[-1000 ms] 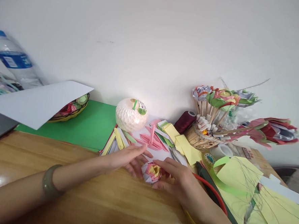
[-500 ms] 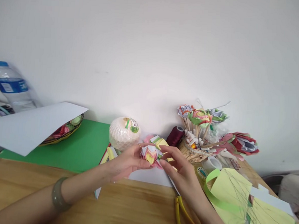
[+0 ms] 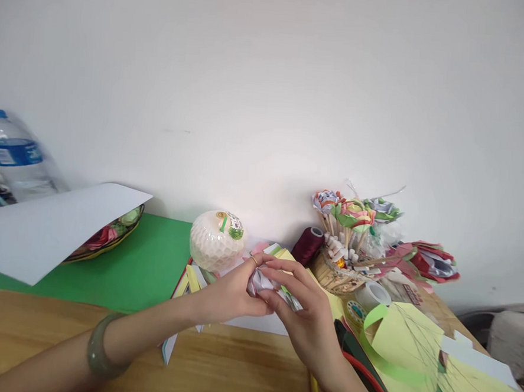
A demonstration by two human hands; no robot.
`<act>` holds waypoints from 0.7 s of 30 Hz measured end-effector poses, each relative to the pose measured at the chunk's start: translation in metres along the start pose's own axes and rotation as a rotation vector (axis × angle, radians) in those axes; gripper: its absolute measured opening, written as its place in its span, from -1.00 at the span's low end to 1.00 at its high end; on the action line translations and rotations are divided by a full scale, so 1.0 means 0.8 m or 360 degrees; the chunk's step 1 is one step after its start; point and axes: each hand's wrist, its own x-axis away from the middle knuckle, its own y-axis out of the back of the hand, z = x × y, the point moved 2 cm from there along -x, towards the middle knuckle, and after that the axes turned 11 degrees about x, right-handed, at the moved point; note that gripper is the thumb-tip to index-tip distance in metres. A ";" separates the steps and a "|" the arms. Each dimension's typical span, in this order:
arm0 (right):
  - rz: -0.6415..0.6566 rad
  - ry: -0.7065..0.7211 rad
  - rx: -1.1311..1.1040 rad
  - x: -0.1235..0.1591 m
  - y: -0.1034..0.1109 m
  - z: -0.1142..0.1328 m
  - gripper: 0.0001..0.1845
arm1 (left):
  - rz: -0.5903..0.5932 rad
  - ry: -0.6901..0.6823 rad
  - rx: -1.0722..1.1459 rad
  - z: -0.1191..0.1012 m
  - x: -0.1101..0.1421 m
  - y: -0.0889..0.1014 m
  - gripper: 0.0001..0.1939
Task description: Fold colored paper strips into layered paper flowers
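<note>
A small folded paper flower (image 3: pixel 259 281) is held between both hands above the wooden table (image 3: pixel 216 370); only its pale outer folds show. My left hand (image 3: pixel 227 291), with a ring and a green bangle on its wrist, is closed on the flower from the left. My right hand (image 3: pixel 303 314) wraps over it from the right with curled fingers. Right behind them lies a pile of coloured paper strips (image 3: pixel 192 280).
A white netted round object (image 3: pixel 217 240) sits on green paper (image 3: pixel 146 266). A basket with paper flowers on sticks (image 3: pixel 347 248), a dark thread spool (image 3: pixel 307 246) and tape (image 3: pixel 371 294) stand right. Yellow sheets (image 3: pixel 438 360) lie right; a white sheet (image 3: pixel 51 224), bowl and bottle (image 3: pixel 11 154) left.
The flower went from resting on the table to being lifted and held by both hands; the hands have closed tighter round it, hiding its pink and yellow centre.
</note>
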 end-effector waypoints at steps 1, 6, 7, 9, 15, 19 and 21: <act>0.0008 0.0014 -0.0003 0.000 -0.001 -0.001 -0.71 | 0.0025 0.0084 0.0111 0.002 0.001 0.001 -0.36; 0.0221 -0.0072 -0.0095 0.000 0.001 -0.001 -0.62 | 0.0014 0.0125 0.0545 0.012 0.000 0.006 -0.55; 0.0191 -0.0136 -0.0135 0.000 0.003 -0.002 -0.59 | -0.0005 0.0094 0.0612 0.012 -0.001 0.006 -0.56; 0.0039 -0.0294 -0.0206 0.000 0.007 -0.003 -0.65 | -0.0036 0.0051 0.0716 0.012 -0.002 0.007 -0.58; -0.0101 -0.0511 -0.0122 0.002 0.007 -0.001 -0.88 | -0.0077 0.0014 0.0704 0.005 0.000 0.010 -0.71; 0.0036 -0.0511 -0.0045 0.001 0.003 0.005 -0.88 | -0.0039 -0.0010 0.0792 0.003 0.002 0.009 -0.76; 0.0059 -0.0559 -0.0047 0.000 0.003 0.006 -0.88 | -0.0039 -0.0030 0.0837 0.004 0.003 0.008 -0.78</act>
